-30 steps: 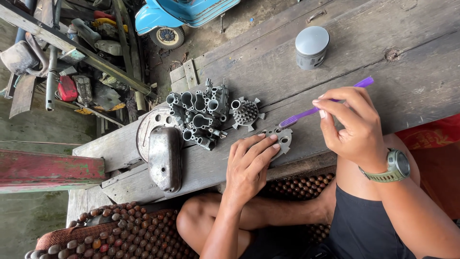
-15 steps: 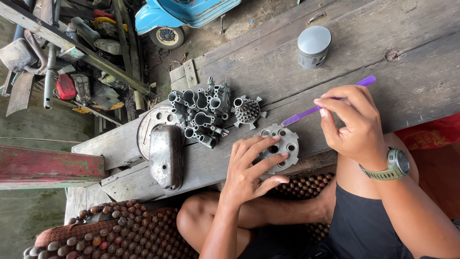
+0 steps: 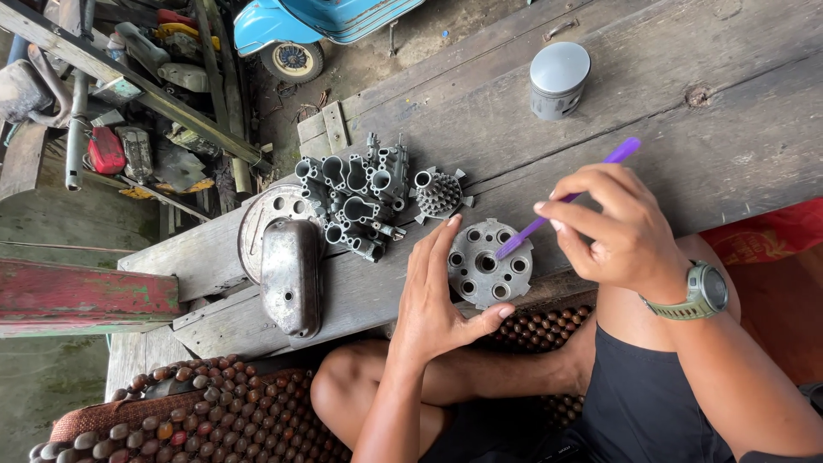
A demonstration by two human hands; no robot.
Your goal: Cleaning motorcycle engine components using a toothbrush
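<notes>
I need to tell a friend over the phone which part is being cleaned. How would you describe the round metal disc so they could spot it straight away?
Start at the grey wooden bench and go to its near edge, between the two hands. The disc lies flat there, steadied by the left hand, with the tip of the purple brush in the right hand on it. Unlike the finned piece and tube cluster behind it, it is flat with a ring of round holes.

Round grey metal disc (image 3: 484, 273) with a ring of holes and notched rim, lies flat near the front edge of the wooden desk (image 3: 669, 111), dull, grimy. Purple plastic brush (image 3: 570, 196), thin handle, tilted, lower tip touching the disc's upper right face, upper end raised over the desk
</notes>
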